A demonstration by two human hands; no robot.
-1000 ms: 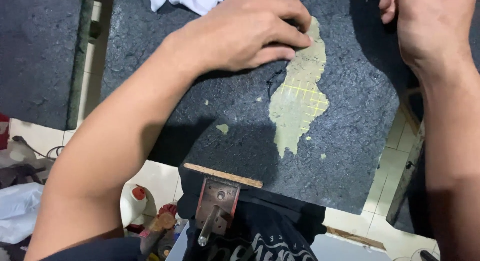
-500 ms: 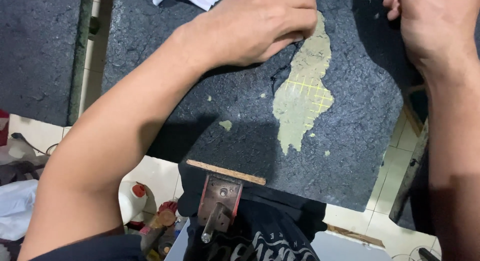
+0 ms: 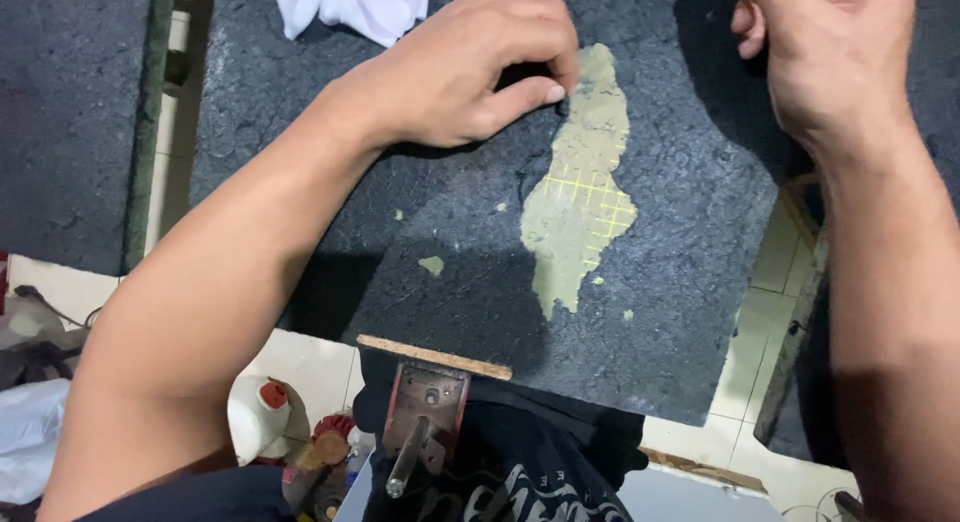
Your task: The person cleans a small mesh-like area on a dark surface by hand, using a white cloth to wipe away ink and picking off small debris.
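- Board (image 3: 330, 172) of dark, rough, felt-like material across the middle of the frame, tilted, with its lower edge resting on a thin wooden strip (image 3: 432, 355) above a rusty metal bracket (image 3: 425, 422) at bottom centre.
- Patch (image 3: 578, 207) of pale yellow-green backing, bared at centre right of the board, faint grid lines showing in its wider part, narrowing to a tip toward the bottom.
- Left hand (image 3: 470, 67) at upper centre, knuckles bent, thumb and fingertips pressed together right at the patch's upper left edge, seemingly pinching or picking at the dark layer there; cannot tell whether any flake sits between them.
- Right hand (image 3: 830, 57) at upper right, fingers curled loosely, lying on the board well apart from the patch; cannot tell whether anything is in it.
- White cloth (image 3: 350, 4) at top, just above the left hand.
- Small pale specks (image 3: 431, 265) scattered left of and below the patch.
- Likely risks, judged from this layout:
  - Digging too hard at the edge and tearing the gridded backing instead of lifting only the dark coat.
  - Scraping skin or nail on the gritty surface.
  - Board slipping off the narrow strip if the right hand eases its weight.
  - Loose crumbs dropping onto the bottles and clutter (image 3: 262, 414) at lower left.
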